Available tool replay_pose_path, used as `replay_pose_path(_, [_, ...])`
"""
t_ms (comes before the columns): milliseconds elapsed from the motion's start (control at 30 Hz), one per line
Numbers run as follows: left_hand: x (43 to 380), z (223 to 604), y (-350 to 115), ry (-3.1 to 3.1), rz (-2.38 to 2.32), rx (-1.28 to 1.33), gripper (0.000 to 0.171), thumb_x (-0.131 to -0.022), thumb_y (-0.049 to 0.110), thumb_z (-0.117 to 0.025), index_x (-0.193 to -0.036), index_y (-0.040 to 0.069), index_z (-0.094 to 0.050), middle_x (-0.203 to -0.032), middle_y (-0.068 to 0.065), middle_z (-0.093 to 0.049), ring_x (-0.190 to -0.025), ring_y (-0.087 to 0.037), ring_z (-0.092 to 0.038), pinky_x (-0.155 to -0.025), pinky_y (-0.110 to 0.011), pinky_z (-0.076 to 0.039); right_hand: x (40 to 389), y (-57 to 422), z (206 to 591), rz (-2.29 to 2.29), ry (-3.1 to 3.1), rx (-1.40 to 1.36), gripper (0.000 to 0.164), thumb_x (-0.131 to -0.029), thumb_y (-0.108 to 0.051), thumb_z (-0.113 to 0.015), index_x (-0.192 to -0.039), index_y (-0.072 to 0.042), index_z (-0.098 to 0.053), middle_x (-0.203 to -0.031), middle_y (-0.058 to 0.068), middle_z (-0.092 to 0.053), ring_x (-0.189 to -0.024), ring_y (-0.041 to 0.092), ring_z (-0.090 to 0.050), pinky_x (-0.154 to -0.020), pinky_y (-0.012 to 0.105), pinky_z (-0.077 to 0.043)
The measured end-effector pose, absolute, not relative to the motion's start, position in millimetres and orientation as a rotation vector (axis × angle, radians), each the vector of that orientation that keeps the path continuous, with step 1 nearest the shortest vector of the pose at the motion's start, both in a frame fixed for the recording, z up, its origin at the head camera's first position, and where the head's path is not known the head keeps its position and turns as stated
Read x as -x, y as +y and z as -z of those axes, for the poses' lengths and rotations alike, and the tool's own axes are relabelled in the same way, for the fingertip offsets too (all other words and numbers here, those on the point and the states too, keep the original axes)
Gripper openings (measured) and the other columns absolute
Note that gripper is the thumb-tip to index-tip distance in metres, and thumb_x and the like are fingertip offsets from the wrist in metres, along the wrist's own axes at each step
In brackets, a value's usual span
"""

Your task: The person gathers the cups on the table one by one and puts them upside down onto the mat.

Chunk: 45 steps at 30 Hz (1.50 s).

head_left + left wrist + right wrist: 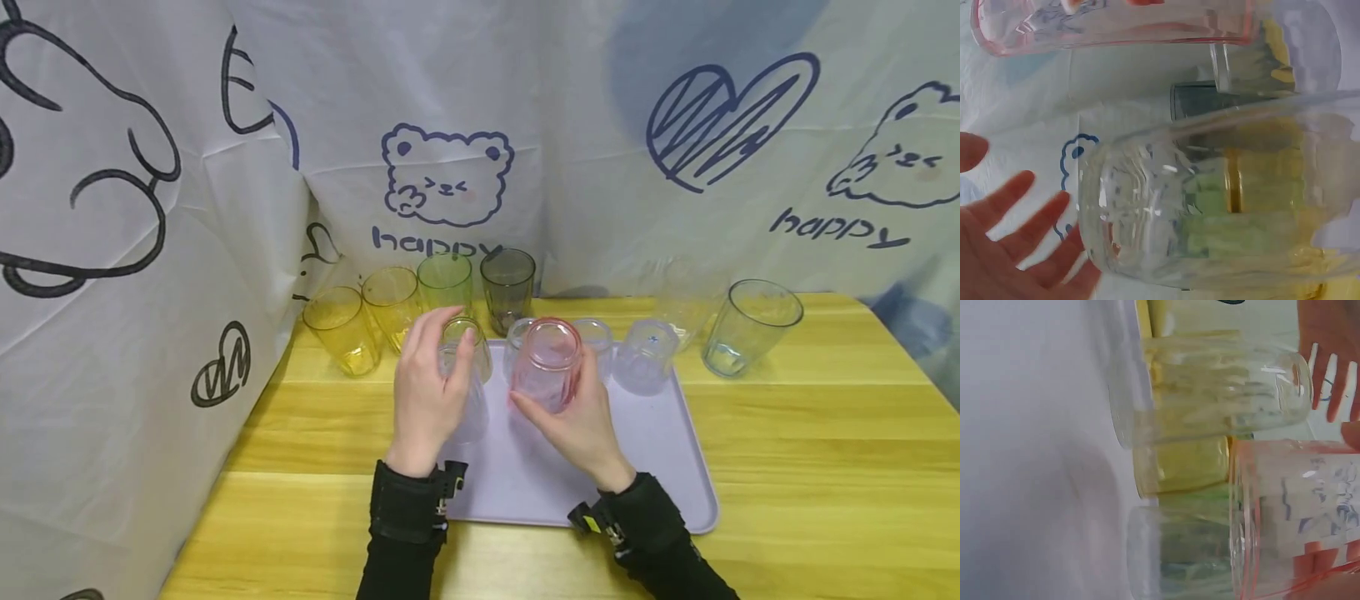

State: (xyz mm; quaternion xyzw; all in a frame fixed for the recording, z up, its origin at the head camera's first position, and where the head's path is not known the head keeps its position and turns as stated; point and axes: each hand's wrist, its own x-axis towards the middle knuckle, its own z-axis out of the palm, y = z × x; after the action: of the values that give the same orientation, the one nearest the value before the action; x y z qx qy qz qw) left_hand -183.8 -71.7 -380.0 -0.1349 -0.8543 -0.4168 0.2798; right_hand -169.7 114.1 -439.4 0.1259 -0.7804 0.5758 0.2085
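Note:
My right hand (585,429) grips a pink-tinted glass (546,375), held upside down over the lilac tray (667,475). In the right wrist view the pink glass (1310,512) has its rim off the tray surface. A clear glass (471,421) stands upside down at the tray's left side. Beside its raised base is my left hand (429,383), with fingers spread and relaxed. The left wrist view shows the fingers (1029,212) around that base of the clear glass (1141,206), not curled on it; whether they touch is unclear.
Behind on the tray stand an upturned yellowish glass (480,346) and upturned clear glasses, one at right (645,358). Along the table's back are yellow (341,329), amber (388,300), green (445,279), dark grey (508,292), clear (686,296) and bluish (750,329) glasses. A printed cloth (585,167) hangs behind.

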Motion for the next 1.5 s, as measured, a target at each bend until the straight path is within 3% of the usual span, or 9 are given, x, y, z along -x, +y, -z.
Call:
replay_pose_path(267, [187.1, 387.2, -73.6, -2.497, 1.141, 0.281, 0.049, -0.102, 0.038, -0.056, -0.140, 0.008, -0.055, -0.145, -0.015, -0.054, -0.136, -0.035, -0.050, -0.115, -0.055, -0.040, 171.6, 106.5, 449.5, -1.596, -2.257, -0.317, 0.084, -0.070, -0.016, -0.091, -0.136, 0.000, -0.043, -0.133, 0.018, -0.057, -0.123, 0.033, -0.057, -0.110, 0.053, -0.044])
replay_pose_path(467, [187.2, 389.7, -70.3, -2.589, 1.102, 0.302, 0.054, -0.099, 0.043, -0.059, -0.142, 0.012, -0.053, -0.146, -0.014, -0.052, -0.136, -0.037, -0.049, -0.112, -0.057, -0.042, 171.1, 105.0, 453.7, -1.528, -2.351, -0.298, 0.093, -0.069, -0.022, -0.092, -0.142, 0.000, -0.040, -0.133, 0.018, -0.051, -0.123, 0.032, -0.051, -0.106, 0.052, -0.044])
replay_pose_path(767, [185.7, 390.0, -68.6, -2.665, 1.060, 0.322, 0.063, -0.094, 0.047, -0.066, -0.146, 0.014, -0.050, -0.151, -0.014, -0.050, -0.141, -0.036, -0.044, -0.116, -0.061, -0.036, 170.2, 104.0, 458.4, -1.461, -2.489, -0.301, 0.093, -0.066, -0.016, -0.094, -0.142, 0.000, -0.043, -0.127, 0.022, -0.048, -0.116, 0.034, -0.048, -0.100, 0.051, -0.047])
replay_pose_path(1233, [184.1, 389.4, -67.9, -2.672, 0.985, 0.343, 0.068, -0.087, 0.042, -0.075, -0.144, 0.013, -0.052, -0.147, -0.014, -0.053, -0.137, -0.036, -0.048, -0.115, -0.059, -0.038, 172.7, 116.1, 453.5, -1.416, -2.672, -0.351, 0.102, -0.069, -0.023, -0.093, -0.149, 0.002, -0.034, -0.136, 0.025, -0.050, -0.126, 0.040, -0.054, -0.107, 0.060, -0.047])
replay_pose_path(1500, [185.4, 391.4, -67.5, -2.680, 0.997, 0.341, 0.067, -0.088, 0.042, -0.074, -0.144, 0.012, -0.052, -0.148, -0.015, -0.052, -0.138, -0.037, -0.046, -0.116, -0.059, -0.038, 174.0, 125.8, 446.0, -1.416, -2.703, -0.418, 0.086, -0.074, -0.016, -0.089, -0.143, 0.004, -0.041, -0.130, 0.024, -0.057, -0.121, 0.041, -0.058, -0.101, 0.057, -0.053])
